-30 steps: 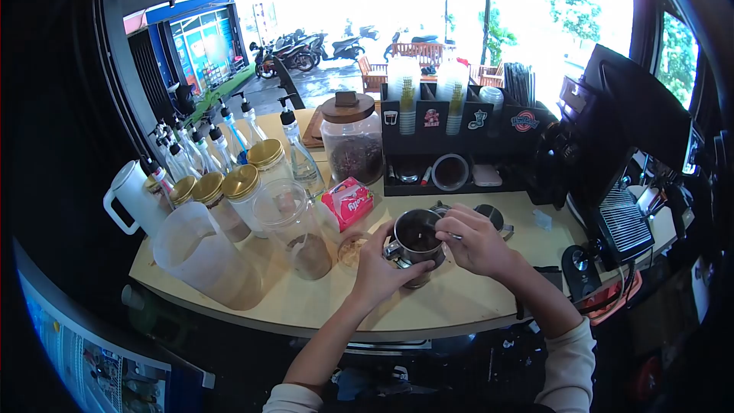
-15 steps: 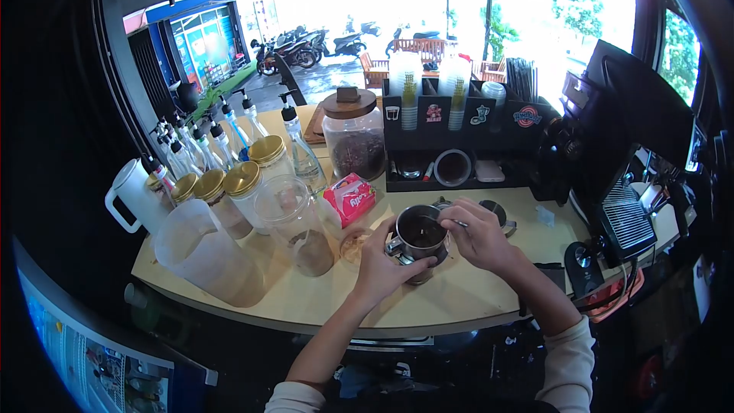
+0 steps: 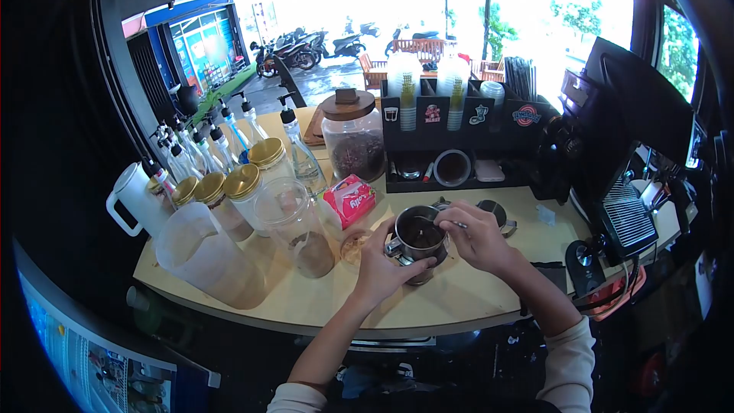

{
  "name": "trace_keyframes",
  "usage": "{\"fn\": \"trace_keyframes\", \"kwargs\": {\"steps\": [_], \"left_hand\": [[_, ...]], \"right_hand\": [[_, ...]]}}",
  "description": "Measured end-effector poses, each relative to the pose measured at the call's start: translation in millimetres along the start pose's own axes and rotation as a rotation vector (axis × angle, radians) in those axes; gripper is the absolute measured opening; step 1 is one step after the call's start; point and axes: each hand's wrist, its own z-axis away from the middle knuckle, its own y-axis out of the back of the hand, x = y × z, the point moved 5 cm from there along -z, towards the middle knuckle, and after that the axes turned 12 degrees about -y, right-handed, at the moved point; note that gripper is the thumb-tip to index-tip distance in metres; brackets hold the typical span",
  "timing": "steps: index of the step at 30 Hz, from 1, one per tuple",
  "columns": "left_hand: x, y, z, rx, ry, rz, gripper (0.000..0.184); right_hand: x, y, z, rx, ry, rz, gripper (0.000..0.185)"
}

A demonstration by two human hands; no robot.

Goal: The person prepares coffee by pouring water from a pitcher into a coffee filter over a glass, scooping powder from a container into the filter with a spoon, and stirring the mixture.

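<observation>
My left hand (image 3: 383, 261) is wrapped round a metal cup (image 3: 419, 248) with a side handle, steadying it above the table. Dark contents (image 3: 420, 231) show inside the cup. Between the pinched fingers of my right hand (image 3: 477, 234) is a thin metal spoon (image 3: 456, 223), its lower end inside the cup and its bowl not visible. Something under the cup is mostly covered by my left fingers. A small bowl of light-brown stuff (image 3: 355, 248) stands just left of my left hand. Behind my right hand is a dark-topped metal cup (image 3: 498, 214).
On the left stand a frosted pitcher (image 3: 200, 248), a clear jug (image 3: 294, 222), gold-lidded jars (image 3: 243, 181) and several pump bottles (image 3: 298, 145). A pink packet (image 3: 350, 200) and a wood-lidded jar (image 3: 352, 138) are behind. A black organizer (image 3: 474, 118) holds cups; a machine (image 3: 623, 206) stands right.
My right hand has shifted slightly to the left with the spoon in the cup. My left hand keeps its hold on the cup.
</observation>
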Motion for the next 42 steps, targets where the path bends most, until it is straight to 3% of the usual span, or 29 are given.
{"fn": "trace_keyframes", "kwargs": {"steps": [20,22,24,28,32,34,35,37,42], "left_hand": [[3.3,4.8,-4.4,-0.026,0.008,-0.028,0.073],[11.4,10.4,-11.8,-0.128,-0.04,-0.123,0.075],[7.6,16.3,-19.6,-0.214,-0.048,-0.108,0.077],[-8.8,22.2,-29.9,-0.416,0.002,-0.03,0.081],[-9.4,26.0,-28.9,-0.473,0.007,-0.022,0.086],[5.4,32.8,-23.0,-0.231,-0.183,-0.129,0.084],[7.2,27.6,-16.3,-0.235,-0.184,-0.13,0.084],[14.5,32.8,-0.9,0.163,-0.226,-0.24,0.076],[25.6,2.3,13.3,0.168,-0.212,-0.379,0.079]], "right_hand": [[-11.9,1.1,-1.7,-0.021,0.125,0.085,0.008],[-11.0,3.7,-2.5,-0.018,0.094,0.055,0.007],[-9.8,10.0,-2.3,-0.079,-0.072,0.016,0.009],[-6.0,9.1,-3.7,-0.061,-0.077,0.037,0.007],[-3.1,9.8,-5.5,-0.091,-0.082,-0.018,0.007],[-0.5,10.3,-5.2,-0.071,-0.074,0.009,0.008],[2.7,7.2,-4.8,-0.089,-0.079,-0.05,0.008],[5.0,5.5,-5.1,-0.105,-0.083,-0.114,0.008],[4.5,2.1,-10.1,-0.08,-0.078,-0.13,0.007]]}}
